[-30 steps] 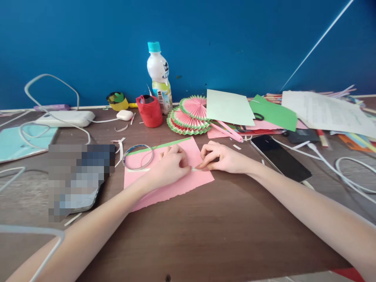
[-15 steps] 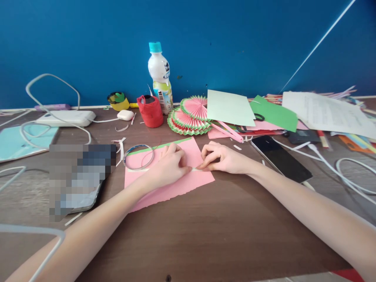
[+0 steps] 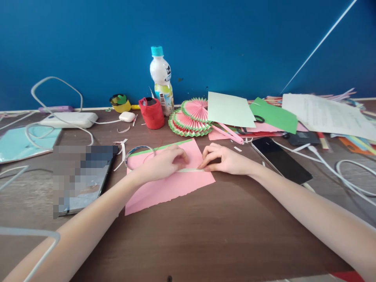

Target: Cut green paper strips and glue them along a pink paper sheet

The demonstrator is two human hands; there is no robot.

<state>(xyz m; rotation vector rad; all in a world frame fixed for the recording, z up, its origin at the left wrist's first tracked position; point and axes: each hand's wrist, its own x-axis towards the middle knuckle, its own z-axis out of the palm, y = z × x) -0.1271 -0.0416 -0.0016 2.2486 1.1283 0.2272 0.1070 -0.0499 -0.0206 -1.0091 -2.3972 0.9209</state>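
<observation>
A sheet of pink paper [image 3: 173,192] with a green band along its far edge lies on the table, its near edge torn and uneven. Across its middle runs a narrow white strip [image 3: 189,170]. My left hand [image 3: 163,162] rests over the paper with fingers loosely bent and apart, its lower side against the strip. At the sheet's right edge my right hand [image 3: 221,158] pinches the strip's end, thumb and fingertips together. A bracelet-like ring [image 3: 127,158] circles beside my left wrist, partly hidden behind it.
Behind the sheet stand a bottle [image 3: 161,78], a red tape roll [image 3: 152,113] and folded pink-green paper fans [image 3: 192,117]. A phone [image 3: 279,159] lies right, near white cables [image 3: 337,168]. A blurred dark device [image 3: 88,180] lies left. Green paper [image 3: 276,115] covers scissors.
My left hand has moved slightly left along the strip, away from my right hand, and its fingers have loosened. More of the white strip shows. My right hand has stayed in place.
</observation>
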